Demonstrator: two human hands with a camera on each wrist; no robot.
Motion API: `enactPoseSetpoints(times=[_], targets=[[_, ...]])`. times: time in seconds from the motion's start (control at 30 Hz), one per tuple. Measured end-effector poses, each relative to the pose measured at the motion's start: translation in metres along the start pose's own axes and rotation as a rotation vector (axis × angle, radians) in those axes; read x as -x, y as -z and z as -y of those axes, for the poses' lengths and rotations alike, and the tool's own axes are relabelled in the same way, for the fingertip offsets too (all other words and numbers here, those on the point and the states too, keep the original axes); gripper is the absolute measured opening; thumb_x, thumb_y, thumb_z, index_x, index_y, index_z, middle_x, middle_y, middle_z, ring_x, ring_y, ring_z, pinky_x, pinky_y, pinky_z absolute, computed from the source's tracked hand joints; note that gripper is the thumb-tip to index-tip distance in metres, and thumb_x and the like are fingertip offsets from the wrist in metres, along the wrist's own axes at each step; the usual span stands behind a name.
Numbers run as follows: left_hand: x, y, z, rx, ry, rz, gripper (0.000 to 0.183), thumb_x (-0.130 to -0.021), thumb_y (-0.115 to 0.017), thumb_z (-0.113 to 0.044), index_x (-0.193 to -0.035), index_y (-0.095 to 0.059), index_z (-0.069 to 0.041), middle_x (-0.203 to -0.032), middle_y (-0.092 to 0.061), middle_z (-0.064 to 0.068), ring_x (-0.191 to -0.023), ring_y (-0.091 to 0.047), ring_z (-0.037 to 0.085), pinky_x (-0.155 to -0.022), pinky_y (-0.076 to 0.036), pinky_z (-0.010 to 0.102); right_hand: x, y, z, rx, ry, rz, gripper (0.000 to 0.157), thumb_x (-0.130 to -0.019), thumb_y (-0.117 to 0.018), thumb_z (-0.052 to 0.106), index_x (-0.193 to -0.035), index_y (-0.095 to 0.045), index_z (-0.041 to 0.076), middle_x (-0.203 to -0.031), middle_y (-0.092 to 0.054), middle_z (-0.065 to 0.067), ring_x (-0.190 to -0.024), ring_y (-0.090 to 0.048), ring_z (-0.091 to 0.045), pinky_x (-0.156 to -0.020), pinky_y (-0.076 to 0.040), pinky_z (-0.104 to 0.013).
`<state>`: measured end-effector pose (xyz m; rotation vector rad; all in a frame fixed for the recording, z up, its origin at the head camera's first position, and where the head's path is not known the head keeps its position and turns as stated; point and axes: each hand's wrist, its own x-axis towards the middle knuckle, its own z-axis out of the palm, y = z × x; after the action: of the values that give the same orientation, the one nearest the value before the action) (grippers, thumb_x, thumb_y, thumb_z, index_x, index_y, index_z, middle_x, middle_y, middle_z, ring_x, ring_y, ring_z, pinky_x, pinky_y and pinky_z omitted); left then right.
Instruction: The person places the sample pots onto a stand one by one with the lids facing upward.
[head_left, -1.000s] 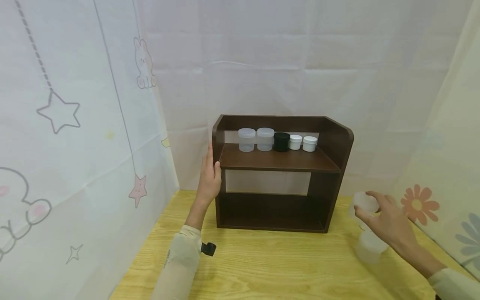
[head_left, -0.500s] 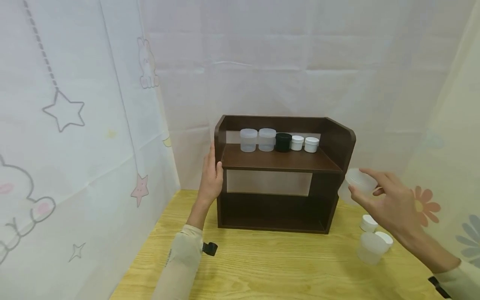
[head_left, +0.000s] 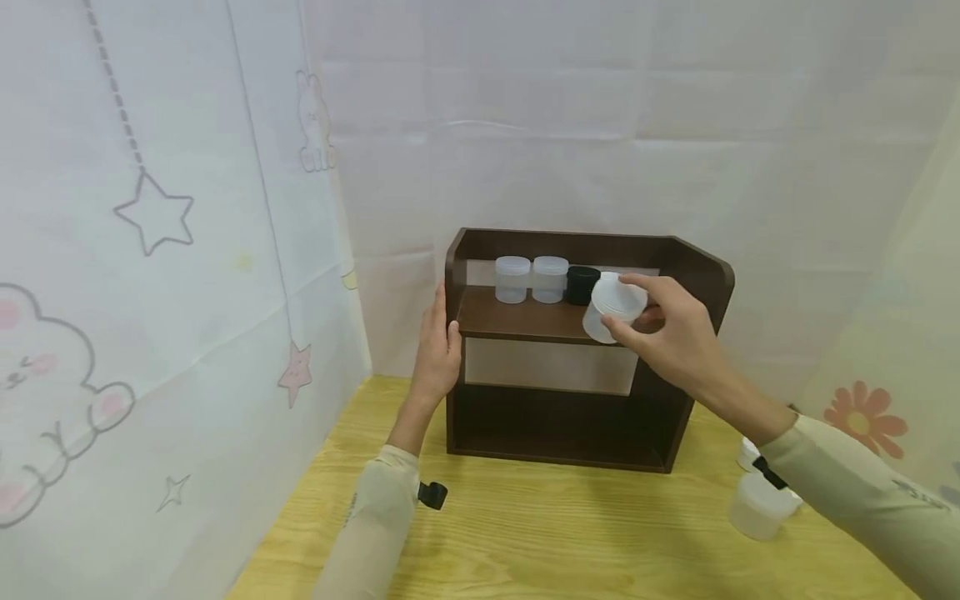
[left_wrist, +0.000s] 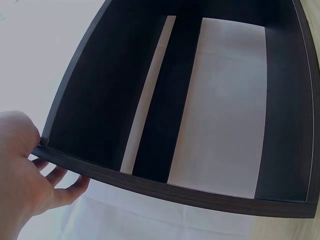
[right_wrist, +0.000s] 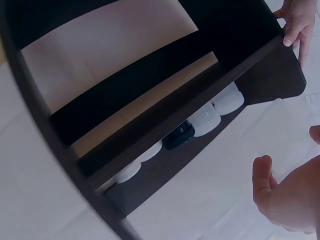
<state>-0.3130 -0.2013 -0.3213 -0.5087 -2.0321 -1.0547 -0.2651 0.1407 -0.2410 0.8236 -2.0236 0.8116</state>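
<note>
My right hand [head_left: 678,333] pinches a translucent plastic jar [head_left: 597,323] by its lid, thumb on the near side and fingers on the far side. The jar tilts in front of the upper shelf of a dark brown wooden rack [head_left: 517,318]. Against the rack's left side panel rests my left hand [head_left: 437,354], fingers straight along the outside and thumb at the front edge. On the upper shelf stand two translucent jars [head_left: 512,279] and a black jar [head_left: 582,286]. Two small white jars [right_wrist: 127,172] beside it show in the right wrist view, mostly hidden by my hand in the head view.
Another translucent jar [head_left: 757,507] stands on the yellow wood-grain table [head_left: 525,525] at the right. White lidded jars [head_left: 747,454] near it are partly covered by my right sleeve. Printed cloth [head_left: 525,167] hangs behind and on both sides.
My right hand has lifted the translucent jar from the table's right side and carried it up and left to the upper shelf. My left hand stays on the side panel.
</note>
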Motion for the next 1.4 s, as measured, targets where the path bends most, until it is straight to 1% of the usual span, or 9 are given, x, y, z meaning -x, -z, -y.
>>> enactPoseSetpoints(times=[0.37,0.6,0.73,0.87,0.97,1.07,1.2,1.3,1.4], targets=[[0.003,-0.012,-0.009,-0.039,-0.016,-0.019,0.067,-0.107,-0.042,-0.005,-0.165,-0.009,-0.010,-0.158,-0.030,0.019,-0.144,-0.030,0.030,-0.117,-0.026,0.045,-0.054,-0.059,-0.010,-0.116,-0.157,0.224,0.056,-0.091,-0.079,0.027,-0.138,-0.059,0.005,-0.114,-0.066,-0.015,-0.086,-0.068,-0.026,-0.065,-0.055,-0.030],[0.006,-0.012,-0.015,-0.051,-0.032,-0.032,0.069,-0.107,-0.043,-0.003,-0.165,-0.009,-0.013,-0.158,-0.031,0.019,-0.144,-0.030,0.030,-0.116,-0.027,0.047,-0.077,-0.085,-0.011,-0.172,-0.309,0.352,0.060,-0.094,-0.073,0.041,-0.143,-0.055,0.011,-0.139,-0.055,-0.020,-0.114,-0.062,-0.032,-0.083,-0.053,-0.048],[0.007,-0.010,-0.019,-0.053,-0.034,-0.039,0.069,-0.107,-0.044,-0.004,-0.166,-0.008,-0.015,-0.158,-0.032,0.018,-0.145,-0.030,0.029,-0.116,-0.027,0.046,-0.085,-0.098,-0.007,-0.170,-0.331,0.401,0.058,-0.095,-0.071,0.041,-0.144,-0.055,0.012,-0.146,-0.048,-0.021,-0.124,-0.055,-0.037,-0.092,-0.050,-0.054],[0.007,-0.015,-0.023,-0.040,-0.043,-0.037,0.070,-0.106,-0.044,-0.003,-0.165,-0.009,-0.014,-0.157,-0.033,0.018,-0.144,-0.032,0.030,-0.116,-0.028,0.047,-0.086,-0.104,-0.003,-0.169,-0.329,0.408,0.057,-0.097,-0.070,0.038,-0.144,-0.055,0.011,-0.147,-0.048,-0.020,-0.125,-0.055,-0.037,-0.093,-0.050,-0.054],[0.007,-0.020,-0.025,-0.033,-0.055,-0.042,0.070,-0.105,-0.046,-0.001,-0.165,-0.011,-0.011,-0.156,-0.034,0.019,-0.143,-0.034,0.031,-0.115,-0.029,0.049,-0.086,-0.110,0.001,-0.166,-0.316,0.389,0.054,-0.097,-0.071,0.030,-0.144,-0.054,0.008,-0.138,-0.052,-0.020,-0.119,-0.058,-0.035,-0.090,-0.051,-0.051],[0.008,-0.024,-0.027,-0.029,-0.069,-0.046,0.071,-0.104,-0.047,0.000,-0.165,-0.012,-0.010,-0.153,-0.036,0.021,-0.140,-0.036,0.032,-0.114,-0.031,0.049,-0.086,-0.115,0.005,-0.129,-0.278,0.362,0.052,-0.096,-0.070,0.019,-0.143,-0.055,0.004,-0.103,-0.060,-0.018,-0.084,-0.062,-0.028,-0.079,-0.051,-0.043],[0.009,-0.031,-0.027,-0.025,-0.080,-0.038,0.070,-0.104,-0.046,-0.001,-0.165,-0.011,-0.010,-0.151,-0.038,0.022,-0.138,-0.038,0.033,-0.112,-0.033,0.049,-0.087,-0.122,0.006,-0.069,-0.251,0.353,0.051,-0.095,-0.067,0.012,-0.144,-0.055,0.001,-0.066,-0.046,-0.007,-0.050,-0.039,-0.017,-0.057,-0.038,-0.034],[0.009,-0.035,-0.026,-0.026,-0.076,-0.027,0.070,-0.105,-0.046,-0.002,-0.165,-0.010,-0.011,-0.153,-0.037,0.021,-0.139,-0.038,0.033,-0.112,-0.033,0.049,-0.088,-0.126,0.006,-0.057,-0.268,0.379,0.055,-0.096,-0.067,0.011,-0.148,-0.051,0.003,-0.069,-0.049,-0.008,-0.051,-0.038,-0.014,-0.055,-0.036,-0.034],[0.011,-0.038,-0.023,-0.031,-0.057,-0.016,0.069,-0.107,-0.044,-0.005,-0.165,-0.009,-0.015,-0.154,-0.036,0.019,-0.141,-0.036,0.031,-0.113,-0.032,0.048,-0.086,-0.128,0.005,-0.053,-0.287,0.413,0.062,-0.098,-0.068,0.013,-0.154,-0.044,0.005,-0.093,-0.063,-0.017,-0.063,-0.052,-0.019,-0.066,-0.047,-0.037]])
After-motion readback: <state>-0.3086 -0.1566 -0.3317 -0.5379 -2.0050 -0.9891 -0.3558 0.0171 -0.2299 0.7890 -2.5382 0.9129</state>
